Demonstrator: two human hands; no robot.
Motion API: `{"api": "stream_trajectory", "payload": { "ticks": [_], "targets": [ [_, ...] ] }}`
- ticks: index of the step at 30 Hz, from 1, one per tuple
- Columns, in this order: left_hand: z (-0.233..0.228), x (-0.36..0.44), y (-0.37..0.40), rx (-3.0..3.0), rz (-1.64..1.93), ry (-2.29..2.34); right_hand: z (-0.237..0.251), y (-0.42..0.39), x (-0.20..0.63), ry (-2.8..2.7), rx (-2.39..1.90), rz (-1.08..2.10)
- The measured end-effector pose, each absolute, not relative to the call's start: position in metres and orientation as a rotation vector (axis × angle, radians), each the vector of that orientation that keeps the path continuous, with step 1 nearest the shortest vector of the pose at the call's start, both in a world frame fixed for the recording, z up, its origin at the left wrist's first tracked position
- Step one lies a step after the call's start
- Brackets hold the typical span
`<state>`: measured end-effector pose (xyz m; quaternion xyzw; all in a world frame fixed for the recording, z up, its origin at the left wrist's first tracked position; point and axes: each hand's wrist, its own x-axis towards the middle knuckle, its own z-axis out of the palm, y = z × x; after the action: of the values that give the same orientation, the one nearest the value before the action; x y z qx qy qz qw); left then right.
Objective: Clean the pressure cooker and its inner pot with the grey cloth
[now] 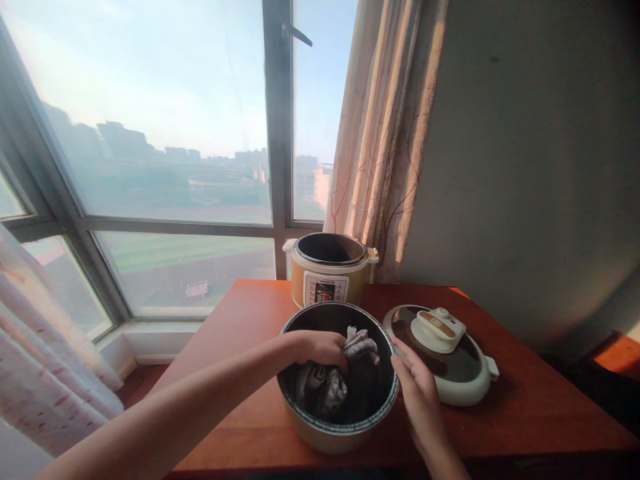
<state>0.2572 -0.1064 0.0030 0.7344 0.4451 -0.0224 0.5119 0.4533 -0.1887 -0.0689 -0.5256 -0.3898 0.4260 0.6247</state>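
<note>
1. Pot [320, 427] sits at the near edge of the worktop [240, 320], round and open-topped, so no long axis to speak of.
2. Inside it: a grey striped cloth [350, 380], bunched up, covering most of the bottom.
3. Left hand [320, 348] reaches in over the left rim; its grip is closed on the cloth's upper fold.
4. Right hand [417, 390] rests against the outside of the right rim, fingers loosely extended, holding nothing.
5. Cloth lies directly under and right of the left hand, which is nearer.
6. Cooker body [329, 270] stands behind the pot, open and apparently empty.
7. Lid [443, 353] lies flat just right of the pot.
</note>
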Motion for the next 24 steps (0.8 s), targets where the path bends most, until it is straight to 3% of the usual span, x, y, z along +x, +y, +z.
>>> {"api": "stream_trajectory", "payload": {
  "ticks": [4,8,13,17,24],
  "targets": [
    [0.027,0.251,-0.104,1.525,0.237,1.071,-0.06,-0.188,0.472,-0.966,-1.288,0.863],
    [0.056,0.253,-0.112,1.648,0.487,1.054,-0.042,-0.196,0.483,-1.006,-1.346,0.672],
    [0.085,0.283,-0.137,2.264,0.657,0.984,-0.015,-0.212,0.456,-0.93,-1.066,0.983],
    [0.087,0.322,-0.172,2.585,0.587,0.978,-0.004,-0.217,0.443,-0.702,-0.828,1.151],
    [0.065,0.349,-0.216,2.702,0.479,0.666,-0.016,-0.214,0.476,-0.696,-0.929,0.913]
  ]
}}
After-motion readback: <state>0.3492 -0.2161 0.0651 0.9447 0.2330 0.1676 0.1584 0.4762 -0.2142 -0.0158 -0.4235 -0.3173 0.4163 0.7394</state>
